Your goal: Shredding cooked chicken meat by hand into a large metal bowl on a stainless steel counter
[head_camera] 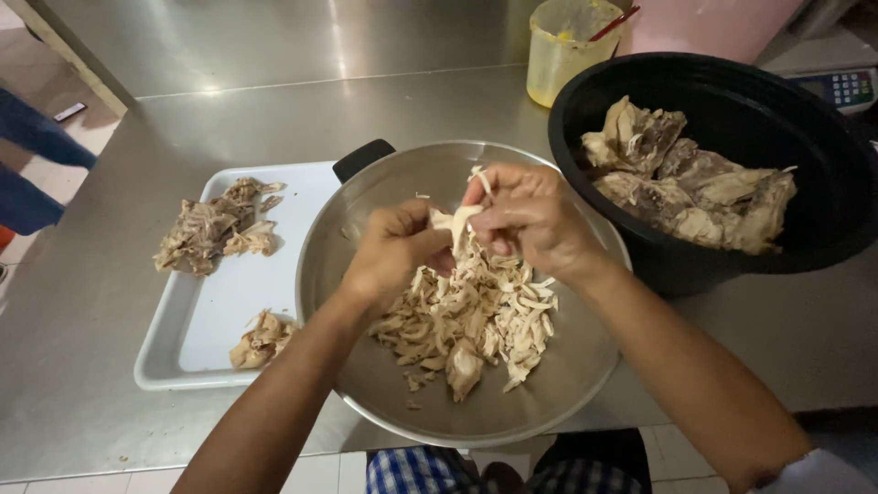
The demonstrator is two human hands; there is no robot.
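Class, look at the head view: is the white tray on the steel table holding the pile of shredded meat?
No: the pile of shredded meat lies in the metal bowl; the white tray holds unshredded scraps.

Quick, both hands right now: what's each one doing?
Left hand: closed on a piece of cooked chicken over the metal bowl.
Right hand: closed on the same piece, pinching a strip.

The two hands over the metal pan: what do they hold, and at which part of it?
Both hold one pale piece of cooked chicken above the metal pan. The left hand pinches its lower end, the right hand its upper end.
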